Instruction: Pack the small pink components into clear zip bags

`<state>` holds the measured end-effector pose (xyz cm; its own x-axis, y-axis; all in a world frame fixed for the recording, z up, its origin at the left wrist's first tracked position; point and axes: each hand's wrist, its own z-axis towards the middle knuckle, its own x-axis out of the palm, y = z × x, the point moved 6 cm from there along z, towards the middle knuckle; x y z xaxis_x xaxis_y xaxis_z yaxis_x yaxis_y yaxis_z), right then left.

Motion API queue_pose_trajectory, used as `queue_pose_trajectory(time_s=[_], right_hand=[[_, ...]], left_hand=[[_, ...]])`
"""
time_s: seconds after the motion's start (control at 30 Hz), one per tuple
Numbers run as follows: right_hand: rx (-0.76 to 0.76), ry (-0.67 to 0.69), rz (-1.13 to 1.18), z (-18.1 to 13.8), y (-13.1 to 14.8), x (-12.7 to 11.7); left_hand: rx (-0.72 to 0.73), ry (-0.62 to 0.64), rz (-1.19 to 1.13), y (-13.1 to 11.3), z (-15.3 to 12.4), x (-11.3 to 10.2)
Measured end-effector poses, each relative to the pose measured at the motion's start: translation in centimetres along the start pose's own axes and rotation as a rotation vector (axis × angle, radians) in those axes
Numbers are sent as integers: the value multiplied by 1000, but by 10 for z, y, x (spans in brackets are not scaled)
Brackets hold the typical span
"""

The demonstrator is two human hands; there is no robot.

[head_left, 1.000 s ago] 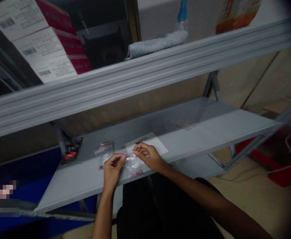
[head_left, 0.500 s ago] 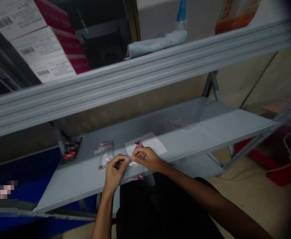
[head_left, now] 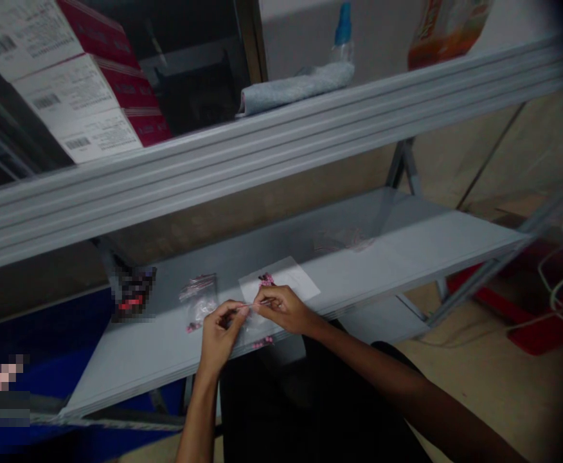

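My left hand [head_left: 223, 328] and my right hand [head_left: 281, 307] pinch the top edge of a clear zip bag [head_left: 251, 328], thumbs close together. The bag hangs at the shelf's front edge, with small pink bead-like pieces [head_left: 263, 342] at its bottom. Just beyond my right hand, more pink and dark pieces [head_left: 265, 280] lie on a white sheet of paper [head_left: 301, 275]. Left of my hands, another clear zip bag [head_left: 202, 303] holds a few pink pieces in its lower end. Whether the bag's mouth is parted is too small to tell.
The grey lower shelf [head_left: 151, 350] carries flat clear bags [head_left: 343, 240] farther back. A ribbed upper shelf [head_left: 204, 170] crosses above, bearing stacked boxes [head_left: 93, 132], a folded cloth [head_left: 294, 88] and a blue-topped bottle [head_left: 343, 35]. A red object [head_left: 546, 331] and cables lie at right.
The view has shifted slightly, so the scene sits a little farther left. Both hands keep their pinch on the bag, and the bag's pink-filled bottom shows a little higher.
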<state>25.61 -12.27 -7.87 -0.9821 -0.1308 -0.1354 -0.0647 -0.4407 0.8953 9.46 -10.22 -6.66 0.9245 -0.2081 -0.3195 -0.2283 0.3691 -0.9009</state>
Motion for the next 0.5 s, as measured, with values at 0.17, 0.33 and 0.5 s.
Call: queue_pose_trajectory(time_s=[0.17, 0.33, 0.5], right_hand=[[43, -45, 64, 1, -3, 0], [12, -99, 53, 0, 1, -5], [-11, -20, -16, -2, 4, 1]], left_hand=[[-35, -90, -62, 3, -1, -7], [-41, -24, -47, 2, -3, -2], [0, -3, 37, -1, -2, 0]])
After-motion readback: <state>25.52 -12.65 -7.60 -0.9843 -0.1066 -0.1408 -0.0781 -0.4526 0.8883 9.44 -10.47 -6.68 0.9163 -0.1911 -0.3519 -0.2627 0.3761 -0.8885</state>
